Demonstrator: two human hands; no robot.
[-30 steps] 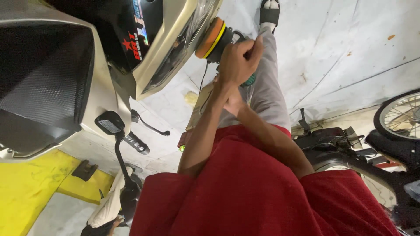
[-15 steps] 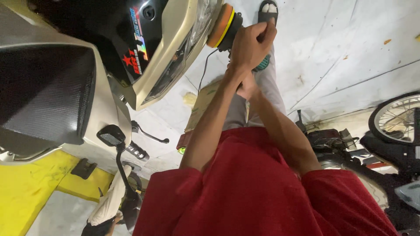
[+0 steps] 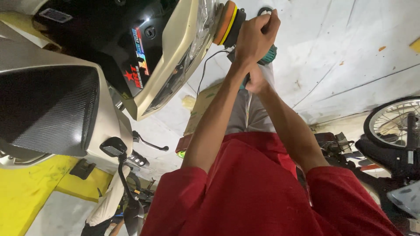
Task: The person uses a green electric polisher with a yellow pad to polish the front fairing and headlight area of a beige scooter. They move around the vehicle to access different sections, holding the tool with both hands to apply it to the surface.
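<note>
Hands (image 3: 256, 52) gripping polisher (image 3: 234, 26), pad against scooter (image 3: 183, 48)

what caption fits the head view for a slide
Both hands, left hand on top, press a polisher against a beige scooter.

We see glossy beige paint on the scooter (image 3: 183, 52), a shiny black panel (image 3: 109, 39), and a matt, woven-looking seat (image 3: 48, 109). The polisher's orange pad (image 3: 224, 22) looks like soft foam. Our shirt (image 3: 253, 192) is red cloth; the floor (image 3: 350, 52) is rough concrete.
</note>
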